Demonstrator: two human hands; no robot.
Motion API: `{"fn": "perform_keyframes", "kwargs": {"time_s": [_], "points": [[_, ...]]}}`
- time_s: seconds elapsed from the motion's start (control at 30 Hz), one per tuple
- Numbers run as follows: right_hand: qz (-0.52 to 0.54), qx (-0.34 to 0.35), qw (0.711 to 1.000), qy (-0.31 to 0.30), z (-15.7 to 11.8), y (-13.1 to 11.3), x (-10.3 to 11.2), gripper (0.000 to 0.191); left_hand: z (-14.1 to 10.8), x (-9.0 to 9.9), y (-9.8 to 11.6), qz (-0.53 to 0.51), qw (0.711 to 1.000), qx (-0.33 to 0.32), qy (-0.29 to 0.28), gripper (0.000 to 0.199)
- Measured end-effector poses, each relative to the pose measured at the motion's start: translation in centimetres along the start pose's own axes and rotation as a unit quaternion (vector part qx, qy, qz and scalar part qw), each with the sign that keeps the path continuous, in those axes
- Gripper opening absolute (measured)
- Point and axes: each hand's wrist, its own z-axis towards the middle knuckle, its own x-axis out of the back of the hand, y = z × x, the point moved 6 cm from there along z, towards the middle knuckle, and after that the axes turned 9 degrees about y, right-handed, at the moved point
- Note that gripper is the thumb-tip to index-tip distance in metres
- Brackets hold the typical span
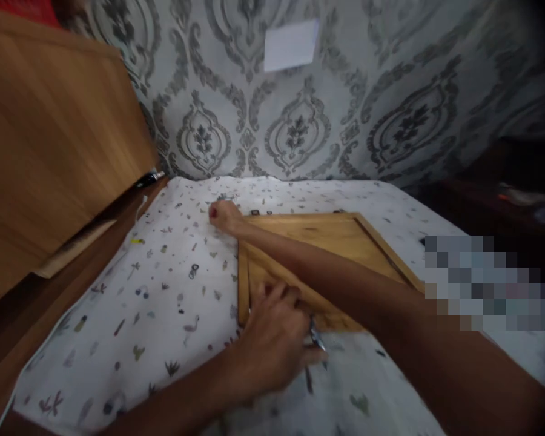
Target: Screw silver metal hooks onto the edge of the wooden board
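Note:
A wooden panel with a raised frame lies on a white cloth with small printed figures. My left hand is over its near left part, fingers curled, with a small shiny metal object held between thumb and fingers. From the right, my right arm crosses above the panel. My right hand is closed just past the panel's far left corner, low over the cloth; what it holds, if anything, is hidden. Small dark pieces are by the panel's far edge.
A wooden cabinet stands at the left, with a white cable along the cloth's left edge. Patterned wallpaper with a white paper rises behind. A blurred-out patch covers something at the right. Dark surroundings lie beyond the right edge.

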Motion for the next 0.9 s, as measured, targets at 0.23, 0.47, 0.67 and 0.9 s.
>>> {"fn": "perform_keyframes", "kwargs": {"time_s": [0.23, 0.47, 0.67, 0.9], "points": [[0.204, -0.076, 0.972, 0.091, -7.3, 3.9, 8.3, 0.006, 0.2, 0.7, 0.1, 0.041, 0.999, -0.004, -0.021, 0.033], [0.389, -0.144, 0.894, 0.167, -21.3, 7.9, 12.4, 0.020, 0.0, 0.9, 0.3, 0.060, 0.998, -0.018, -0.005, 0.031], [0.356, -0.157, 0.907, 0.161, -26.8, 8.5, 10.5, 0.023, 0.1, 1.0, 0.2, 0.049, 0.998, -0.025, 0.010, 0.029], [0.230, -0.045, 0.961, 0.143, -27.5, 7.3, 10.1, 0.014, -0.3, 0.9, 0.2, 0.044, 0.997, -0.056, 0.036, 0.026]]}}
